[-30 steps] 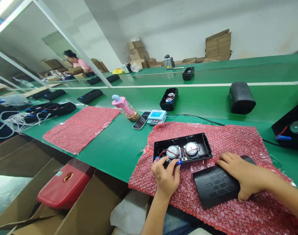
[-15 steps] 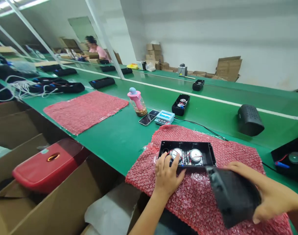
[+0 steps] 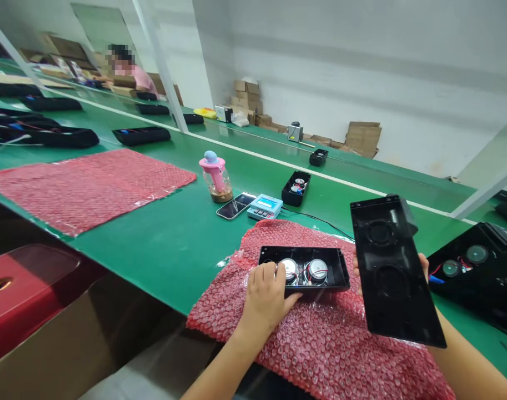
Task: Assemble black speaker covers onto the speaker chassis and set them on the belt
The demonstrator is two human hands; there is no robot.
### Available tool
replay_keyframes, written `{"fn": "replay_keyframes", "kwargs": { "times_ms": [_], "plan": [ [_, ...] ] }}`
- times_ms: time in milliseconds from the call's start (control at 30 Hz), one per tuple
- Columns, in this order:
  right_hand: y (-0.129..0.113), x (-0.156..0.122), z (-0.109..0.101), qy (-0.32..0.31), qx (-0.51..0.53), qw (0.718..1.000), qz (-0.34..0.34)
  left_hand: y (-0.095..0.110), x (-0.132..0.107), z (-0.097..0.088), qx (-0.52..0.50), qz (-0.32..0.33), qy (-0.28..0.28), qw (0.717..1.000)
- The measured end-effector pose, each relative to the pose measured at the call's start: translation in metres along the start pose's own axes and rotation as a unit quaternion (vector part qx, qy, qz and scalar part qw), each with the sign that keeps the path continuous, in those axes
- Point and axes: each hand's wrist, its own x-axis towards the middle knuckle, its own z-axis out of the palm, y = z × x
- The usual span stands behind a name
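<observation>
An open black speaker housing point(image 3: 339, 269) with two round silver drivers and red wires lies on pink bubble wrap point(image 3: 320, 339). My left hand point(image 3: 265, 291) grips its left end, fingers over the rim and thumb along the near side. To the right, my right hand point(image 3: 423, 264) holds up a black speaker shell point(image 3: 388, 239), tilted, its hollow inner side with two round recesses facing me. Most of that hand is hidden behind the shell; fingertips show at both of its edges. The shell is apart from the housing.
Beyond the wrap are a light-blue tester point(image 3: 265, 206), a phone point(image 3: 235, 205), a pink-lidded bottle point(image 3: 216, 180) and another open housing point(image 3: 295, 188). More speaker parts point(image 3: 482, 272) stand at right. A second bubble sheet point(image 3: 90, 186) lies left. A person point(image 3: 139, 78) sits far back.
My right hand has raised the shell and turned it, so its hollow inside now faces me. My left hand stays on the housing. The view has swung rightward.
</observation>
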Motion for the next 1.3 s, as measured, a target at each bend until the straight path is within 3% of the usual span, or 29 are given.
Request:
{"fn": "replay_keyframes", "kwargs": {
  "times_ms": [133,267,333,467,567,667,767,867,1000,1067,1133,1200,1267,1300],
  "plan": [
    [-0.002,0.003,0.008,0.02,0.141,0.989,-0.023,-0.007,-0.009,0.006,0.001,0.046,0.076,0.996],
    [-0.007,0.006,0.014,-0.037,0.323,0.945,-0.031,-0.011,-0.011,0.005,-0.017,0.079,0.081,0.993],
    [-0.008,0.009,0.016,-0.058,0.363,0.93,-0.029,-0.013,-0.009,0.002,-0.021,0.086,0.066,0.994],
    [-0.011,0.016,0.018,-0.071,0.346,0.934,-0.043,-0.015,-0.007,0.002,-0.038,0.089,0.02,0.995],
    [-0.011,0.022,0.02,-0.078,0.304,0.948,-0.056,-0.019,-0.009,0.007,-0.06,0.091,0.017,0.994],
    [-0.007,0.029,0.024,-0.074,0.291,0.951,-0.07,-0.022,-0.012,0.008,-0.085,0.099,0.06,0.99],
    [-0.006,0.034,0.035,-0.027,0.265,0.959,-0.097,-0.02,-0.017,0.0,-0.12,0.092,0.116,0.982],
    [-0.012,0.035,0.059,0.013,0.248,0.964,-0.096,-0.01,-0.025,-0.014,-0.199,0.103,0.159,0.962],
    [-0.019,0.028,0.099,-0.022,0.265,0.962,-0.067,0.0,-0.039,-0.026,-0.333,0.147,0.203,0.909],
    [-0.02,0.023,0.108,0.0,0.276,0.959,-0.072,-0.003,-0.041,-0.029,-0.414,0.091,0.202,0.883],
    [-0.021,0.022,0.103,0.093,0.288,0.948,-0.093,-0.012,-0.036,-0.032,-0.479,-0.065,0.211,0.85],
    [-0.021,0.024,0.088,0.209,0.294,0.926,-0.111,-0.025,-0.021,-0.033,-0.532,-0.217,0.179,0.799],
    [-0.02,0.028,0.07,0.27,0.265,0.922,-0.083,-0.039,0.001,-0.03,-0.585,-0.281,0.062,0.758],
    [-0.019,0.03,0.063,0.278,0.22,0.933,-0.055,-0.045,0.013,-0.027,-0.589,-0.29,-0.014,0.754]
  ]
}}
